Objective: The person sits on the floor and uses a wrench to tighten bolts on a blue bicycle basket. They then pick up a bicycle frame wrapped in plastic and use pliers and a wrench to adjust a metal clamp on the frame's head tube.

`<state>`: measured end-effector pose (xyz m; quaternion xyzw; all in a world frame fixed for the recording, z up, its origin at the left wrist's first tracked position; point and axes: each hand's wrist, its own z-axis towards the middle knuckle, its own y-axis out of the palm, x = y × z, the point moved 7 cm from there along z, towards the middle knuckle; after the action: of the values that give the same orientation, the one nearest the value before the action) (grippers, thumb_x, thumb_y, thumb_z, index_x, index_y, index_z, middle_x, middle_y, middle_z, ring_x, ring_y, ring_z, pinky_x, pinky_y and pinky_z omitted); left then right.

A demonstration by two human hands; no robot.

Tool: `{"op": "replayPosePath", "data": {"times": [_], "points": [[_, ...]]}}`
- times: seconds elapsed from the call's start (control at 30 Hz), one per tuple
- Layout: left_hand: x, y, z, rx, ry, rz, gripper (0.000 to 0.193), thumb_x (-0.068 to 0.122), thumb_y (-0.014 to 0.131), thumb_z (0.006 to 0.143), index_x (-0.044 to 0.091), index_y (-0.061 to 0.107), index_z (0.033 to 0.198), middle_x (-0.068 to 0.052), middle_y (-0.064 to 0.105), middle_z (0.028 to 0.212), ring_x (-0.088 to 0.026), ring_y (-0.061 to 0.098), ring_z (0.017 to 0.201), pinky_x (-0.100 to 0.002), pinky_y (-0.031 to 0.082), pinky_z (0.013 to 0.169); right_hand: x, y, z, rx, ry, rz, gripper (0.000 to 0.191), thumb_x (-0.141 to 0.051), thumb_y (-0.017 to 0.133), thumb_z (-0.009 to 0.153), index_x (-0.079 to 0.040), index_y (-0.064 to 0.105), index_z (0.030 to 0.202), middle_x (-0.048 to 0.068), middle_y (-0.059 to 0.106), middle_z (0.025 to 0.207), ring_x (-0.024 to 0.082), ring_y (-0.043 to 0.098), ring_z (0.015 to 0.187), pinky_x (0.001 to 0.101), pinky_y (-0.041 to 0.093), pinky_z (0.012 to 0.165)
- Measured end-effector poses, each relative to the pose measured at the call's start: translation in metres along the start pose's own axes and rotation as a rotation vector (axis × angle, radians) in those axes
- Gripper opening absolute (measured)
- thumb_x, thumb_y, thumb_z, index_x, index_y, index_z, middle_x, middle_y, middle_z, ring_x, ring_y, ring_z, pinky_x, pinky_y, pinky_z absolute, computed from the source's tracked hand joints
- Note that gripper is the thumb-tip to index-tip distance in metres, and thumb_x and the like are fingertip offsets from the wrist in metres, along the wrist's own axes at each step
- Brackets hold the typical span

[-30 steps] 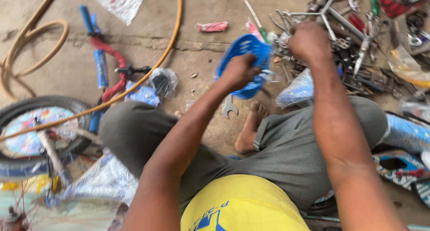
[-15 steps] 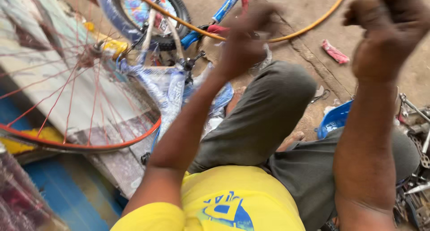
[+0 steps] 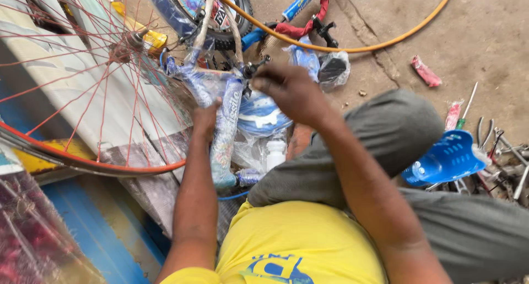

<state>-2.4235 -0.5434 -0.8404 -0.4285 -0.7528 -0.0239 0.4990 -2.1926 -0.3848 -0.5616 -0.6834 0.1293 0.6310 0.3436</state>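
The plastic-wrapped bicycle frame tube [image 3: 226, 130] is lying ahead of the knees, long axis running away from the person. The left hand [image 3: 206, 118] is gripping it; the right hand [image 3: 289, 91] is pinching a fitting [image 3: 253, 69] at its far end. The 2 hands are apart.

Single head-worn view, looking steeply down from above the person's chest, tilted toward 11 o'clock. Close range: both forearms fill the centre, lap at the bottom, concrete floor [image 3: 485, 36] out toward 1 o'clock. No second view.
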Motion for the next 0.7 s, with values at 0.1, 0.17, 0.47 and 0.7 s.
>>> {"op": "replayPosePath", "data": {"times": [0.1, 0.17, 0.47, 0.7], "points": [[-0.01, 0.014, -0.01, -0.188, -0.12, -0.307, 0.052, 0.016, 0.085, 0.076, -0.012, 0.066, 0.116, -0.018, 0.074, 0.107, -0.032, 0.072, 0.09, -0.043, 0.059, 0.08, 0.033, 0.039, -0.021, -0.158, 0.189, -0.29, 0.028, -0.023, 0.075, 0.09, -0.009, 0.073, 0.114, 0.014, 0.075, 0.099, 0.029, 0.072, 0.089, 0.0421, 0.056, 0.079], [-0.018, 0.015, -0.02, -0.236, -0.229, -0.32, 0.049, 0.014, 0.083, 0.079, -0.014, 0.067, 0.116, -0.019, 0.074, 0.104, -0.032, 0.072, 0.085, -0.043, 0.059, 0.077, 0.054, 0.061, -0.041, -0.373, 0.233, -0.496, 0.032, -0.022, 0.075, 0.087, -0.01, 0.071, 0.116, 0.016, 0.073, 0.103, 0.037, 0.069, 0.096, 0.0486, 0.054, 0.082], [-0.001, 0.02, -0.044, -0.289, -0.188, -0.067, 0.049, 0.003, 0.083, 0.074, -0.014, 0.064, 0.116, -0.019, 0.074, 0.103, -0.031, 0.073, 0.085, -0.043, 0.06, 0.075, 0.097, 0.025, -0.083, -0.364, 0.249, -0.733, 0.029, -0.02, 0.075, 0.082, -0.01, 0.071, 0.109, 0.016, 0.072, 0.104, 0.039, 0.069, 0.101, 0.0504, 0.054, 0.087], [0.026, 0.012, -0.034, -0.288, -0.222, -0.095, 0.044, 0.008, 0.082, 0.083, -0.014, 0.065, 0.116, -0.018, 0.074, 0.103, -0.031, 0.073, 0.083, -0.046, 0.06, 0.07, 0.085, 0.042, -0.106, -0.531, 0.244, -0.759, 0.056, -0.033, 0.087, 0.071, -0.011, 0.068, 0.118, 0.017, 0.07, 0.114, 0.039, 0.065, 0.11, 0.0524, 0.051, 0.092]]}}
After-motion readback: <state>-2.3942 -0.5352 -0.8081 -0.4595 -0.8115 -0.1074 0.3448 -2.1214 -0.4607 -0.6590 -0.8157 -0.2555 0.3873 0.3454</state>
